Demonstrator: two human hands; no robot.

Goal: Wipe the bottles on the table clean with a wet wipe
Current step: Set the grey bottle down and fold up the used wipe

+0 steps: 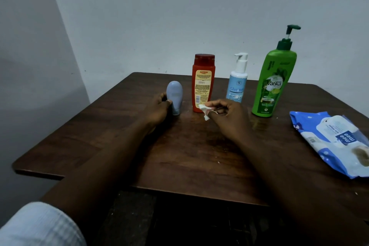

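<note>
Left hand (pixel 157 109) grips small grey bottle (pixel 175 96); bottle upright on counter (pixel 189 156), long axis vertical. Orange bottle (pixel 203 84) stands just right, slightly behind. Right hand (pixel 229 116) pinches crumpled wet wipe (pixel 204 110), apart from grey bottle, nearer orange one. Judgement: wipe must travel left to held bottle.

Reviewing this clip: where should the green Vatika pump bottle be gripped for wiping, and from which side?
Grip the green Vatika pump bottle round its broad body near mid-height, coming from the front. It stands upright and tall, so a middle hold probably steadies it; the thin pump neck would likely wobble. The white-and-blue pump bottle stands apart on its left, leaving finger room.
</note>
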